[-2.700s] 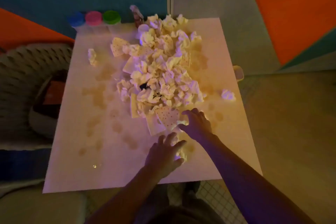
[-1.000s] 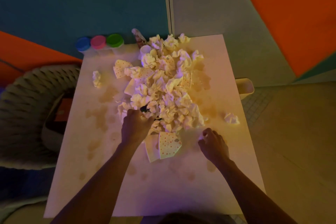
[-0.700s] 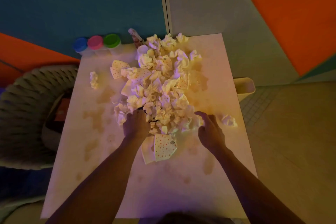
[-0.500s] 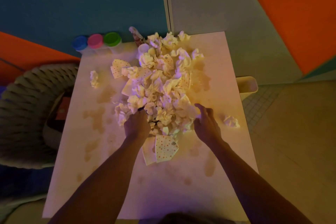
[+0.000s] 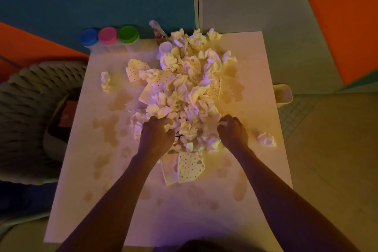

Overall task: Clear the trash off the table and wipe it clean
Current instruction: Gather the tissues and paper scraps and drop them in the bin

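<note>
A large pile of crumpled paper napkins [image 5: 184, 92] covers the middle and far part of the white table [image 5: 259, 71]. My left hand [image 5: 156, 136] grips crumpled napkins at the pile's near left edge, fingers curled round them. My right hand [image 5: 233, 132] grips napkins at the pile's near right edge. A dotted napkin [image 5: 189, 166] lies flat between my wrists. Single crumpled balls lie apart at the right [image 5: 267, 139] and far left [image 5: 106, 82]. Brownish stains [image 5: 106, 127] mark the tabletop.
Three tubs with blue [image 5: 89, 37], pink [image 5: 107, 35] and green [image 5: 128, 33] lids stand at the far left edge. A spray bottle [image 5: 157, 31] and a white cup [image 5: 166, 47] stand at the back. A pale bin [image 5: 283, 93] sits beside the right edge. A woven chair [image 5: 30, 98] stands on the left.
My left hand moved from the near table edge up into the pile's left side. My right hand moved into the pile's right side, and both closed on napkins.
</note>
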`<act>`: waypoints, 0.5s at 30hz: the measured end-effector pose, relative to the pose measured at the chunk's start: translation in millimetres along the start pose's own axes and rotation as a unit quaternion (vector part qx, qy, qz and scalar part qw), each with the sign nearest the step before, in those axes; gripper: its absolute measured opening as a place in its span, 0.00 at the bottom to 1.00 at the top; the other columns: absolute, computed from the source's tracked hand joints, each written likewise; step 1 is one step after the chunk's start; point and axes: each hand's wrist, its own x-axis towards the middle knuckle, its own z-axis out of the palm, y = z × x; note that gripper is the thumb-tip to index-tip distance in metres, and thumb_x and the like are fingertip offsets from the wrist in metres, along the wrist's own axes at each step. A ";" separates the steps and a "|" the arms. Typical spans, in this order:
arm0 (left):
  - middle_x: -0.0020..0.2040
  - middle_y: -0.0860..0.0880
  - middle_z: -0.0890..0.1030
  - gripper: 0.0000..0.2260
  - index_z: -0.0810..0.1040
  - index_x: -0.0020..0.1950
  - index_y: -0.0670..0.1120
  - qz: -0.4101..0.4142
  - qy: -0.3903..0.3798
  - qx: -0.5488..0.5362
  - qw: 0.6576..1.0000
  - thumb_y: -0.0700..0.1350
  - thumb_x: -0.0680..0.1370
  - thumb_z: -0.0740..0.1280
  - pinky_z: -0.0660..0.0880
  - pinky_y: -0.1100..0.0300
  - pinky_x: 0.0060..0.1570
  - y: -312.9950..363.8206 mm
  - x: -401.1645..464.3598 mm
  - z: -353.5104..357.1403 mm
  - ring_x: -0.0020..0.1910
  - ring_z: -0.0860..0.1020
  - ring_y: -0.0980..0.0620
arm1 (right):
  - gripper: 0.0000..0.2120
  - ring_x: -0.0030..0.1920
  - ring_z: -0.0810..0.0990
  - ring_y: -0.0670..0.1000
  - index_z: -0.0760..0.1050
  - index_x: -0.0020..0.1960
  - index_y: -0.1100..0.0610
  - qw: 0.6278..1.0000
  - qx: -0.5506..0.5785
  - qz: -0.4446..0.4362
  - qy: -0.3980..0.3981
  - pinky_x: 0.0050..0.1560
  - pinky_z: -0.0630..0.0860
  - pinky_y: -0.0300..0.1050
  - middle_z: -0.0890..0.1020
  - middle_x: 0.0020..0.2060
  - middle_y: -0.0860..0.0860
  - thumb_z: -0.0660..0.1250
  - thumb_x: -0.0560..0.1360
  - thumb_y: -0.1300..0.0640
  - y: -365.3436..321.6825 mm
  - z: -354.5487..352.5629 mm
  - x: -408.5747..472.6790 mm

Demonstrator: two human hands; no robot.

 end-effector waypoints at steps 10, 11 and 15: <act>0.61 0.44 0.71 0.20 0.79 0.55 0.44 0.060 -0.008 0.083 0.995 0.59 0.74 0.68 0.76 0.50 0.47 38.3 5.0 31.6 0.50 0.78 0.37 | 0.09 0.48 0.76 0.60 0.76 0.53 0.62 0.988 0.138 0.028 0.067 0.39 0.60 0.46 0.80 0.47 0.58 0.65 0.74 0.61 1.4 -25.4 -2.0; 0.64 0.46 0.70 0.25 0.78 0.57 0.44 0.061 -0.018 0.122 0.990 0.64 0.73 0.68 0.76 0.49 0.46 38.9 6.9 36.9 0.52 0.77 0.38 | 0.09 0.47 0.75 0.58 0.76 0.52 0.61 0.987 0.142 0.029 0.076 0.38 0.59 0.45 0.80 0.46 0.58 0.65 0.73 0.60 2.1 -28.4 -3.7; 0.65 0.47 0.74 0.23 0.75 0.62 0.47 0.091 -0.035 0.240 0.966 0.60 0.74 0.69 0.76 0.50 0.48 37.1 12.2 50.7 0.55 0.78 0.41 | 0.10 0.41 0.71 0.53 0.77 0.47 0.58 0.981 0.154 0.019 0.114 0.38 0.58 0.44 0.76 0.41 0.54 0.63 0.67 0.58 7.8 -35.9 -7.1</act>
